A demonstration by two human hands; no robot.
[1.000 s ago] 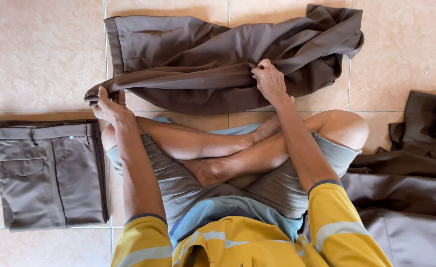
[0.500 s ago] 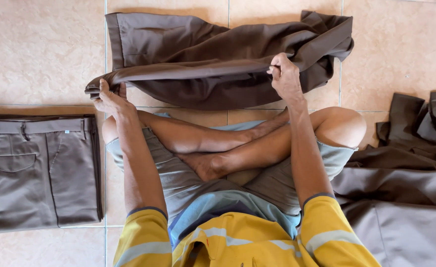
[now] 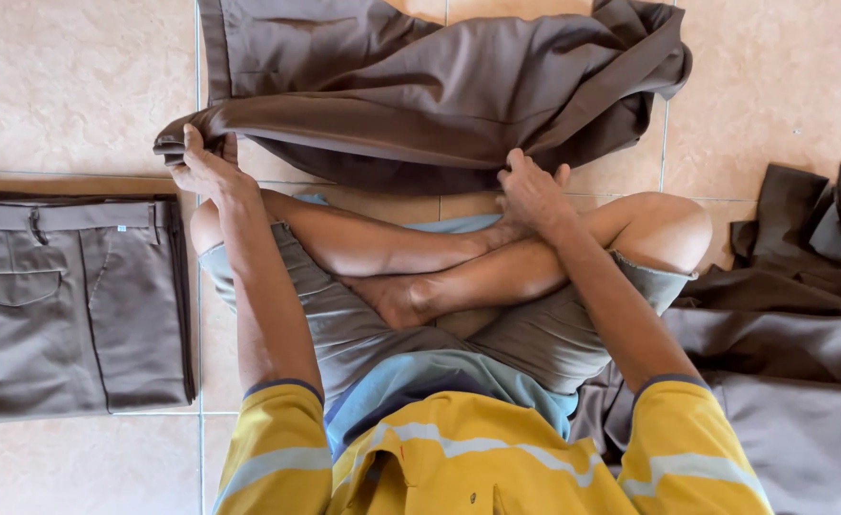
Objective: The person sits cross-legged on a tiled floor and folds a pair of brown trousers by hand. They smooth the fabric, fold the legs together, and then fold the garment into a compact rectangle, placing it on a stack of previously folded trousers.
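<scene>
Both grips are closed on the same brown trousers (image 3: pixel 440 91). The left hand (image 3: pixel 206 170) has its fingers curled tight round the bunched fold at the left end, and the right hand (image 3: pixel 532 191) pinches the lower edge of the cloth further right, fingers wrapped over it. The trousers lie spread and half folded on the tiled floor (image 3: pixel 68 86), right in front of the person's crossed legs (image 3: pixel 420 262), with the right end rumpled up.

Off to the left there's a neatly folded pair of grey-brown trousers (image 3: pixel 72 300) lying flat, waistband at the top, with a tiny pale blue tag (image 3: pixel 123 229) near the waistband. On the right, a loose pile of dark brown clothes (image 3: pixel 802 315) sits beside the knee. Yellow shirt sleeves (image 3: pixel 277 448) show at the bottom.
</scene>
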